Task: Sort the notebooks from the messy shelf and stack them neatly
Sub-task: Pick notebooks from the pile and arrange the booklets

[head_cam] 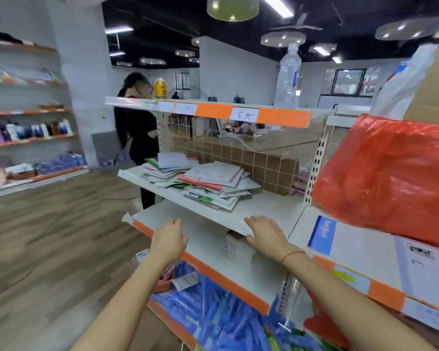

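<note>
Notebooks, a slumped heap of thin white, red and green paper covers (200,182), lie on the white metal middle shelf (269,206), above both hands. Left hand (168,240) and right hand (265,235) hover relaxed, fingers straight, grasping nothing. Advice: take few at once, square the spines. Heap overhangs the front lip; bare shelf right of it suits stacking. Red plastic bag (390,178) crowds the far right.

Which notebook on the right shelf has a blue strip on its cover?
It is the notebook lying flat at the left end of that shelf, partly under the red plastic bag. Its blue band runs along the left edge; the notebook beside it is white.
</note>
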Motion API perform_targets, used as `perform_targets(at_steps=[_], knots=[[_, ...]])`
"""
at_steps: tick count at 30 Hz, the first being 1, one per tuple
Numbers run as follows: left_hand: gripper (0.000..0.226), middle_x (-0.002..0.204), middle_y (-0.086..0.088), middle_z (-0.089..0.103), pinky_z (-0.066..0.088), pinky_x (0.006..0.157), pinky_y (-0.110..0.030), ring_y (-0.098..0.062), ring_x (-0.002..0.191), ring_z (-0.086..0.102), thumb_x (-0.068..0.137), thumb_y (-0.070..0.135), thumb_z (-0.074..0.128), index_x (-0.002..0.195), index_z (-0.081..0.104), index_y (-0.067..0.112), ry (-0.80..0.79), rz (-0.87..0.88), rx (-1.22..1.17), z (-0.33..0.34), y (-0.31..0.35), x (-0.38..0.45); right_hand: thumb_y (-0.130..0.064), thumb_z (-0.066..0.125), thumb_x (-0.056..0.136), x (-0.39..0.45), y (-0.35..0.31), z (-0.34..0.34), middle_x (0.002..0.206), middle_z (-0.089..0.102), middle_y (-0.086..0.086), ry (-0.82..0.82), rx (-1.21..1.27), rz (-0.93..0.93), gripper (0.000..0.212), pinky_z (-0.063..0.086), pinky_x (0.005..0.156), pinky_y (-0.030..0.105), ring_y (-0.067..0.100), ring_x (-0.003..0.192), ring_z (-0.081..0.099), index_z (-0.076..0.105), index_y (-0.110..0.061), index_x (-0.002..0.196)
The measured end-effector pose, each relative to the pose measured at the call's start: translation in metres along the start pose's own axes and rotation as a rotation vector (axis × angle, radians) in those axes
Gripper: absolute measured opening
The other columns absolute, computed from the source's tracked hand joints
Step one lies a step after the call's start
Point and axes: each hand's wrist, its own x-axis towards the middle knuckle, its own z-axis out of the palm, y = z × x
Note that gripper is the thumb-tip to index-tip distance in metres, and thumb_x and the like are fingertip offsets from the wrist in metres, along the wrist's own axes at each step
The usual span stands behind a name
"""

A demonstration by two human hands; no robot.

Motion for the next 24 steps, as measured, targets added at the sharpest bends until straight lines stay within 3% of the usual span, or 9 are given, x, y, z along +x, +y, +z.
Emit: perform_targets(at_steps=[5, 11, 17, 24], knots=[[0.050, 0.140, -0.008, 0.043, 0.038, 0.094, -0.034, -0.026, 0.123, 0.046, 0.092, 0.023, 0.045, 0.140, 0.037, 0.012, 0.013, -0.001, 0.021, 0.000, -0.053, 0.032, -0.023, 0.048, 0.089, 0.050, -0.032, 0.009, 0.126, 0.050, 0.013, 0.018, -0.015, 0.001, 0.041, 0.036, 0.091, 0.034, 0.031, 0.114, 0.046, 0.046, -0.007, 0.126], [0.046, 0.139, -0.007, 0.041, 0.032, 0.101, -0.033, -0.023, 0.127, 0.040, 0.092, 0.023, 0.043, 0.136, 0.039, 0.011, -0.002, 0.051, 0.050, 0.013, -0.079, 0.086, -0.024, 0.048, 0.091, 0.116, -0.039, 0.020, 0.147, 0.033, 0.013, 0.038, -0.030, 0.011, 0.057, 0.028, 0.109, 0.037, 0.029, 0.133, 0.031, 0.029, -0.007, 0.142], [0.055, 0.149, -0.007, 0.030, 0.027, 0.105, -0.033, -0.022, 0.137, 0.028, 0.093, 0.024, 0.044, 0.144, 0.028, 0.011, 0.007, 0.118, 0.117, 0.003, -0.099, 0.154, -0.026, 0.050, 0.091, 0.188, -0.034, 0.023, 0.144, 0.035, 0.013, 0.084, -0.026, 0.056, 0.055, 0.028, 0.109, 0.038, 0.028, 0.131, 0.033, 0.031, -0.006, 0.139], [0.053, 0.143, -0.009, 0.038, 0.031, 0.104, -0.036, -0.025, 0.133, 0.033, 0.093, 0.028, 0.047, 0.140, 0.034, 0.009, 0.060, 0.144, 0.159, -0.003, -0.126, 0.226, -0.037, 0.047, 0.092, 0.245, -0.021, 0.037, 0.141, 0.037, 0.013, 0.048, -0.066, 0.140, 0.058, 0.029, 0.109, 0.038, 0.028, 0.129, 0.035, 0.031, -0.006, 0.138]])
